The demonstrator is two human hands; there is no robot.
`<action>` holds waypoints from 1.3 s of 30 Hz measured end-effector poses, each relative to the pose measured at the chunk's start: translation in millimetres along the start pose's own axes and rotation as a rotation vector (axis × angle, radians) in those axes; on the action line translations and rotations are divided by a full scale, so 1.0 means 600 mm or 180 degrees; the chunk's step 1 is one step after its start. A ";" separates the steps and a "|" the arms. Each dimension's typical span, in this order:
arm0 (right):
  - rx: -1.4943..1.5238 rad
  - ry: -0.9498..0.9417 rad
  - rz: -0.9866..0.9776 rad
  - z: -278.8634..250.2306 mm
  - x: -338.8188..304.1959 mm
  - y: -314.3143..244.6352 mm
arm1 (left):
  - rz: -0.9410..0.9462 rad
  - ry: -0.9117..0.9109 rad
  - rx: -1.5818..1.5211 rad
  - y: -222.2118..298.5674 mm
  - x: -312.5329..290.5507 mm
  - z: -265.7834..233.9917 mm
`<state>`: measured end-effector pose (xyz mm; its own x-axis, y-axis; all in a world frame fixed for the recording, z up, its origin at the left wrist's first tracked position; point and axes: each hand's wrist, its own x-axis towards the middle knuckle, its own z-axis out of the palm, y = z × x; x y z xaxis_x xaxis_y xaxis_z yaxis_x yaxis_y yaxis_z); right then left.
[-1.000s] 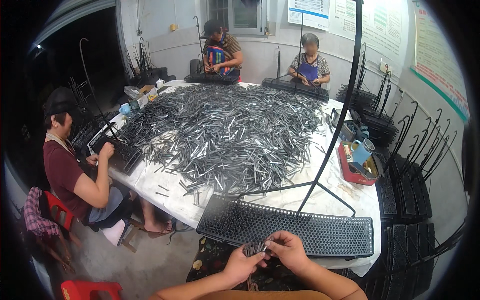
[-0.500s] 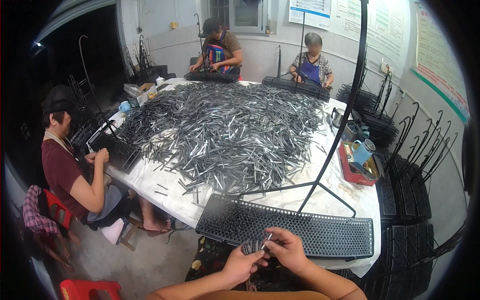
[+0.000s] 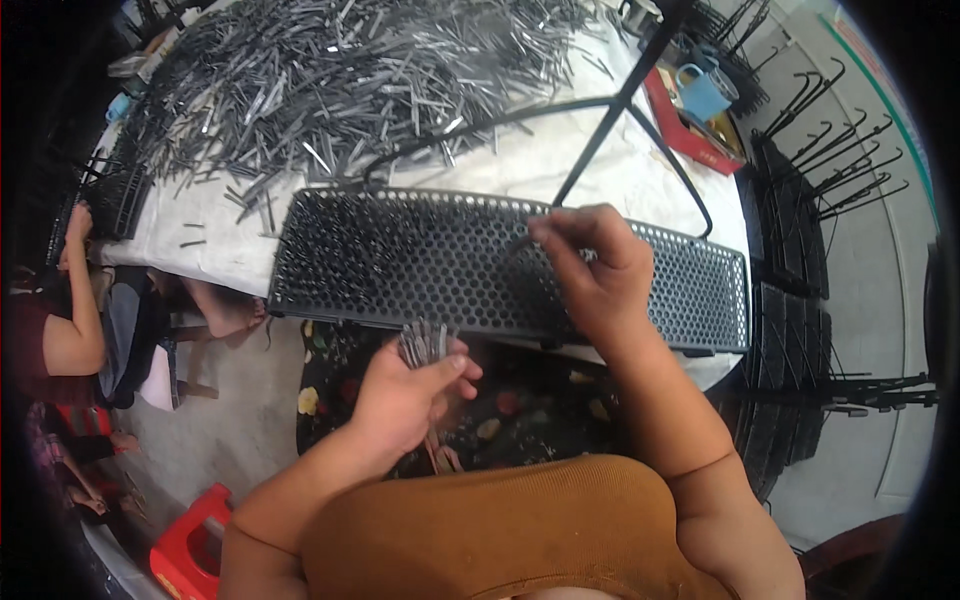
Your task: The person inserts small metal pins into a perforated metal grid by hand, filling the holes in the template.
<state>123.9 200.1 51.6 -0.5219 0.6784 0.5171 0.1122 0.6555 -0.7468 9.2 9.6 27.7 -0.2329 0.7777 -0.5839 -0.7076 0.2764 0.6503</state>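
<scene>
My left hand point(image 3: 405, 395) is closed around a bundle of thin grey strips point(image 3: 425, 343), their ends poking up past the thumb near the front edge of a perforated black tray point(image 3: 470, 255). Over the middle of that tray is my right hand point(image 3: 600, 270), thumb and forefinger pinched together. Blur hides whatever those fingertips may hold. Many dark strips point(image 3: 335, 245) stand in the holes at the tray's left end. Its right part shows bare holes. A black rod frame point(image 3: 610, 105) rises from the tray's back side.
A big heap of loose strips point(image 3: 390, 85) covers the white-covered table point(image 3: 190, 215). At the right edge sits a red box point(image 3: 700, 145) holding a blue mug point(image 3: 706, 95). Racks with hooked rods point(image 3: 800, 190) stand beyond. At left a co-worker's arm point(image 3: 75, 300) reaches to another tray.
The view has tipped downward, and the people across the table are out of sight. My right hand has left the bundle in my left hand and moved out over the tray.
</scene>
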 end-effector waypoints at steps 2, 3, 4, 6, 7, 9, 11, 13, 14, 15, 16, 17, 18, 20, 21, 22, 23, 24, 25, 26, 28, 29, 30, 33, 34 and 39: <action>-0.0252 0.0028 -0.0162 -0.004 -0.002 0.012 | 0.0027 0.0014 0.0030 -0.007 0.000 -0.004; -0.0345 0.0068 -0.0472 -0.003 -0.001 0.016 | 0.0031 0.0005 0.0034 -0.008 -0.002 -0.002; -0.0436 0.0109 -0.0789 -0.004 -0.001 0.017 | 0.0058 0.0001 0.0107 -0.008 -0.004 -0.001; -0.0607 0.0159 -0.0908 -0.004 0.001 0.017 | 0.0099 -0.0007 0.0183 -0.009 -0.007 0.002; -0.0777 0.0203 -0.1012 -0.002 0.001 0.018 | 0.0055 0.0012 0.0133 -0.010 -0.007 0.003; -0.0835 0.0107 -0.0895 0.003 -0.003 0.017 | 0.0032 0.0028 0.0089 -0.012 -0.007 0.003; -0.0889 0.0013 -0.0781 0.008 0.005 0.020 | 0.0047 0.0113 0.0081 -0.014 -0.004 0.002; -0.0970 -0.0165 -0.0795 0.015 0.000 0.010 | 0.0140 0.0097 0.0118 -0.019 -0.007 0.001; -0.0991 -0.0104 -0.0906 0.014 0.003 0.006 | 0.0142 0.0080 0.0172 -0.018 -0.006 0.003; -0.0994 -0.0104 -0.0910 0.012 0.005 0.006 | 0.0170 0.0046 0.0220 -0.015 -0.001 0.007; -0.0964 -0.0098 -0.0850 0.011 0.006 0.005 | 0.0203 0.0037 0.0232 -0.015 0.001 0.009; -0.0937 -0.0093 -0.0791 0.011 0.007 0.005 | 0.0208 0.0030 0.0225 -0.015 0.000 0.007; -0.0956 -0.0093 -0.0801 0.011 0.007 0.007 | 0.0218 0.0069 0.0164 -0.017 -0.002 0.006; -0.0969 0.0003 -0.0858 0.013 0.008 0.015 | 0.0237 0.0091 0.0089 -0.016 0.000 0.005; -0.0971 -0.0010 -0.0865 0.014 0.008 0.012 | 0.0191 0.0105 0.0121 -0.016 -0.001 0.003; -0.0969 -0.0014 -0.0846 0.015 0.008 0.010 | 0.0148 0.0122 0.0153 -0.015 -0.003 0.000; -0.0964 -0.0018 -0.0830 0.015 0.008 0.007 | 0.0156 0.0128 0.0139 -0.016 -0.005 -0.004; -0.0969 -0.0014 -0.0854 0.014 0.011 0.009 | 0.0103 0.0138 0.0148 -0.014 -0.003 -0.005; -0.0948 -0.0157 -0.0807 0.014 0.012 0.014 | 0.0052 0.0150 0.0159 -0.012 -0.002 -0.007; -0.0925 -0.0298 -0.0759 0.013 0.014 0.016 | 0.0079 0.0144 0.0155 -0.012 -0.003 -0.006; -0.0865 -0.0385 -0.0887 0.012 0.019 0.014 | -0.0134 0.0178 0.0214 -0.017 -0.008 -0.007; -0.0809 -0.0482 -0.0989 0.013 0.022 0.013 | -0.0110 0.0178 0.0220 -0.014 -0.006 -0.008; -0.0802 -0.0486 -0.0985 0.014 0.022 0.011 | 0.0020 0.0208 0.0204 -0.016 -0.007 -0.011; -0.0764 -0.0455 -0.1161 0.017 0.031 0.006 | 0.0216 0.0277 0.0131 -0.013 -0.010 -0.023; -0.0901 -0.0583 -0.1165 0.013 0.033 0.007 | 0.0255 0.0299 0.0056 -0.013 -0.012 -0.027; -0.0934 -0.0685 -0.1115 0.000 0.032 0.018 | 0.0173 0.0326 0.0037 -0.014 -0.022 -0.025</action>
<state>114.9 220.0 53.6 -0.7297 0.3376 0.5946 0.1161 0.9182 -0.3788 8.0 -11.4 22.9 -0.3381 0.7301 -0.5938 -0.6845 0.2422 0.6876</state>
